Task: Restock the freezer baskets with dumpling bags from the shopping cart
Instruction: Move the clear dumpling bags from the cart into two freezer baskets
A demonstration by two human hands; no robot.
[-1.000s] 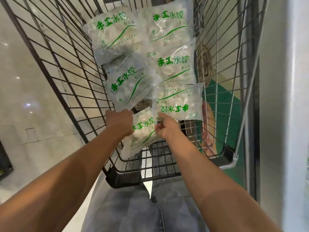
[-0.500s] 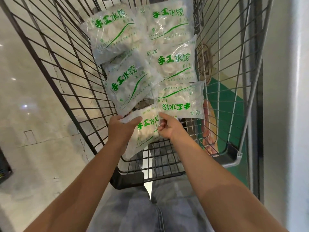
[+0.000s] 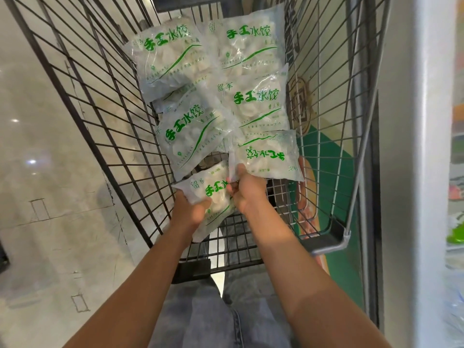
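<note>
Head view: wire shopping cart [image 3: 105,101], black mesh sides, seen from above and behind. Inside, six dumpling bags of clear plastic with green printed characters and a green curved stripe, pale dumplings visible through the film. Far left bag [image 3: 168,64] and far right bag [image 3: 251,43] at the far end of the cart, overlapping at their edges; middle right bag [image 3: 261,104] just below the far right one; middle left bag [image 3: 195,136] tilted, overlapping its neighbours. Upside-down bag [image 3: 271,156] with inverted print, pinched at its near left corner by the right hand [image 3: 247,190], fingers curled on the film. Nearest bag [image 3: 211,197] tilted against the cart's near end, gripped at its left edge by the left hand [image 3: 190,212], thumb across the front. Lower part of the nearest bag partly covered by both hands; print there cut short. Small print on all bags too fine to read. Grey trousers [image 3: 200,310] below the cart. White freezer edge [image 3: 434,146] at right; contents beyond blurred, not identifiable.
</note>
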